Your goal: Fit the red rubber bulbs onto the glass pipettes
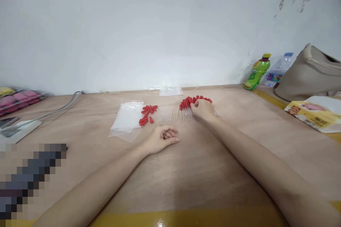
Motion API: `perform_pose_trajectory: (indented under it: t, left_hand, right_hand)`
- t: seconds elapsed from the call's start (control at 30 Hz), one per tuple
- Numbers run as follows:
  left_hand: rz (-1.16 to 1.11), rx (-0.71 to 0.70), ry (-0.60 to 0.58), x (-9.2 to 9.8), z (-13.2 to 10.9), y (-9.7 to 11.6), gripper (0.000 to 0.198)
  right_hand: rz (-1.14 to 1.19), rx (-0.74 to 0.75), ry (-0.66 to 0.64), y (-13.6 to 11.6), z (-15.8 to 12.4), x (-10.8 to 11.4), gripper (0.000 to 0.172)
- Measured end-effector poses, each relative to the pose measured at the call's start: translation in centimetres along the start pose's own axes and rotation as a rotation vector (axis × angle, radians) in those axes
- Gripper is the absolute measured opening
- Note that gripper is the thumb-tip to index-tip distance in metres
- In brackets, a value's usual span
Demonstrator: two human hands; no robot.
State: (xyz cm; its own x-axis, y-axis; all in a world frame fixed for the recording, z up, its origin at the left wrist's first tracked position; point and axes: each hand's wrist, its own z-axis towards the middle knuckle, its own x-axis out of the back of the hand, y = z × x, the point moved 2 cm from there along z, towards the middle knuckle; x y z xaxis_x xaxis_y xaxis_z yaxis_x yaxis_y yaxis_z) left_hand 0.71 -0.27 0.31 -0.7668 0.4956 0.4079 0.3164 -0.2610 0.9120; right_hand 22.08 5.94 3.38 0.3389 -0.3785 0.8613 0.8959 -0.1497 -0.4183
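My right hand [204,109] is over a row of droppers with red bulbs [188,102] and thin clear stems. Its fingers are pinched together at the row, seemingly on one dropper; the fingertips are partly hidden. Nearer to me, my left hand [165,139] rests on the table, palm turned sideways, fingers loosely curled and thumb apart, with nothing seen in it. Just beyond it lies a row of bare clear tubes [163,115]. Loose red bulbs [149,109] form a small pile left of those tubes.
Clear zip bags [127,117] lie left of the bulbs; another clear bag [171,91] is against the wall. At right are a green bottle [257,72], a clear bottle [278,70], a grey bag [309,74] and a yellow packet [317,113]. A cable [58,109] runs at left.
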Motion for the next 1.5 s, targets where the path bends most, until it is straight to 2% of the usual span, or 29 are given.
perform_pose_trajectory:
  t: [0.2, 0.4, 0.57, 0.63, 0.73, 0.83, 0.9, 1.0, 1.07, 1.17, 1.3, 1.5]
  left_hand:
    - [0.02, -0.009, -0.013, -0.1, 0.1, 0.0, 0.04]
    - [0.036, -0.035, 0.005, 0.1, 0.0, -0.2, 0.039]
    - [0.07, -0.079, 0.03, -0.1, 0.0, -0.3, 0.035]
    - [0.144, -0.127, 0.124, 0.0, 0.1, -0.4, 0.032]
    - [0.352, -0.233, 0.406, 1.1, 0.2, -0.4, 0.023]
    - [0.599, -0.327, 0.674, 3.0, 0.2, -0.4, 0.019]
    - [0.709, -0.299, 0.828, 4.6, 0.1, -0.5, 0.02]
    - [0.81, -0.169, 0.988, 6.4, -0.1, -1.0, 0.023]
    - [0.881, -0.088, 0.995, 6.9, -0.2, -1.2, 0.025]
    - [0.998, -0.034, 0.903, 6.7, -0.3, -1.2, 0.026]
    - [1.104, -0.038, 0.822, 6.2, -0.4, -1.0, 0.023]
    - [1.167, -0.075, 0.806, 6.4, -0.3, -1.1, 0.025]
  right_hand:
    - [-0.162, 0.048, 0.016, 0.0, 0.3, -1.7, 0.034]
    - [-0.181, 0.098, 0.043, -0.1, 0.1, -1.9, 0.043]
    - [-0.124, 0.203, 0.119, -1.6, -1.4, -1.7, 0.036]
    - [-0.116, 0.264, 0.096, -2.6, -2.2, -2.1, 0.032]
    - [-0.128, 0.314, 0.086, -3.8, -3.3, -3.0, 0.029]
    - [-0.123, 0.314, 0.1, -4.5, -3.8, -3.7, 0.027]
    - [-0.115, 0.313, 0.107, -4.6, -4.0, -3.9, 0.025]
    - [-0.101, 0.319, 0.106, -4.6, -4.2, -3.9, 0.023]
    - [-0.078, 0.325, 0.103, -4.4, -4.4, -3.7, 0.021]
    - [-0.02, 0.346, 0.102, -3.8, -5.3, -3.2, 0.015]
    - [0.04, 0.419, 0.111, -2.1, -7.8, -2.1, 0.016]
    - [0.071, 0.485, 0.071, 0.7, -11.3, 0.7, 0.013]
